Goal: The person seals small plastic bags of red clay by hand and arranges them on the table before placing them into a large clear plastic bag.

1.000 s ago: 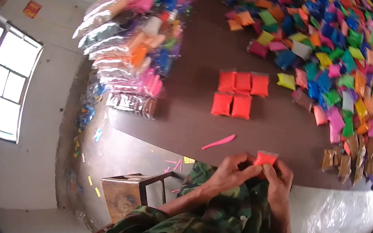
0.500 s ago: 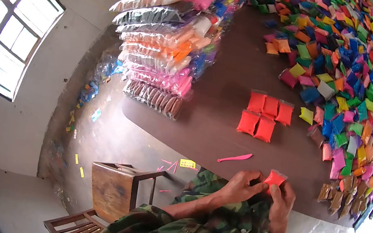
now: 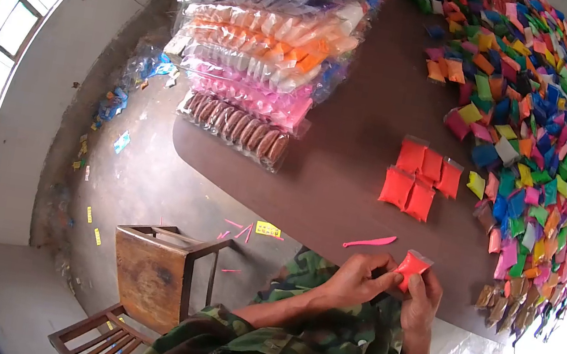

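A small clear packet of red-orange material (image 3: 412, 270) is pinched between both hands above the table's near edge. My left hand (image 3: 358, 281) grips its left side with thumb and fingers. On the packet's right side, my right hand (image 3: 422, 297) holds it, thumb on the front. Beyond the hands, several similar red packets (image 3: 419, 178) lie grouped on the brown table (image 3: 327, 184). A pink plastic knife (image 3: 370, 242) rests on the table just beyond my left hand.
Stacked bags of coloured packets (image 3: 252, 46) stand at the table's back left. A large heap of small multicoloured packets (image 3: 527, 134) covers the right side. A wooden chair (image 3: 150, 280) is on the floor at left, near a yellow card (image 3: 268, 229).
The view has shifted, so the table items appear lower and the packet heap further right at the top. Both hands still hold the red packet, which now shows more of its front.
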A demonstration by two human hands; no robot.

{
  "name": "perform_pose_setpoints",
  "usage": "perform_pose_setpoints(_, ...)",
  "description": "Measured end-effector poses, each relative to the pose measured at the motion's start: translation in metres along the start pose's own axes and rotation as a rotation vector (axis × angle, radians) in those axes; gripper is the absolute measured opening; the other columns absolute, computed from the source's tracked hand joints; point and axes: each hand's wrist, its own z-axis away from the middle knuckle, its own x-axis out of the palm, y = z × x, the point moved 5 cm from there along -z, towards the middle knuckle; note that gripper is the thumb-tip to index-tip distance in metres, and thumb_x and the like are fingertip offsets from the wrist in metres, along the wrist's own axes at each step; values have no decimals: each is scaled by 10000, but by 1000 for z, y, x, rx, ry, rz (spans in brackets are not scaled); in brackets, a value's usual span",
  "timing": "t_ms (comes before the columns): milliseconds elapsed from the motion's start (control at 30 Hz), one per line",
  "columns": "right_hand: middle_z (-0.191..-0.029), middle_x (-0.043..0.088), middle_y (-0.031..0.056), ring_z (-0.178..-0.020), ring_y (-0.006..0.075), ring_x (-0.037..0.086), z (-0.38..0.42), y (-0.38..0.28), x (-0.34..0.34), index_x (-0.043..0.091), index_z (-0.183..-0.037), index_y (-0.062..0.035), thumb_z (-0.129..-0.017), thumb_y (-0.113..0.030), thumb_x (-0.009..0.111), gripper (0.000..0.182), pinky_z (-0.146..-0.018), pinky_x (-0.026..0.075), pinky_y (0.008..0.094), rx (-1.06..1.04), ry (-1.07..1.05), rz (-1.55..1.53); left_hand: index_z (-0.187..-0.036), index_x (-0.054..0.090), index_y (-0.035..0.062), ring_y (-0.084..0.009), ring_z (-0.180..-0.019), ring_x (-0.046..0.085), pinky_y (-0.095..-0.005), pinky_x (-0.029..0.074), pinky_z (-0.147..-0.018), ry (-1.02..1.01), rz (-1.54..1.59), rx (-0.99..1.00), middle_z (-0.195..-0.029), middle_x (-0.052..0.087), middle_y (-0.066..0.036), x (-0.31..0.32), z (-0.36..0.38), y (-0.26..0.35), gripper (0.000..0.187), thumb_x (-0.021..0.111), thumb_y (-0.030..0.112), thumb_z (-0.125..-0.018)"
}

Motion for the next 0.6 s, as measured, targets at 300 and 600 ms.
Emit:
perform_pose_setpoints(300,-1043,727,26,-934,90,646,-9,-12,37,720,-1182,40,-1005,-110,701,233,-856,532,265,-26,-40,187,-1063,694,-35,-41,-770,553,-226,438,-641,112,171,-43,-867,657,32,-25,9,26,207,728,165,-1019)
perform_pose_setpoints(600,-1102,724,36,-994,74,626,-22,-13,76,698,-1240,32,-1043,-144,686,264,-882,529,259,33,-270,153,-1036,684,-38,-31,-733,536,-211,423,-614,168,-87,3,-826,650,26,-65,19,24,154,691,116,-1031)
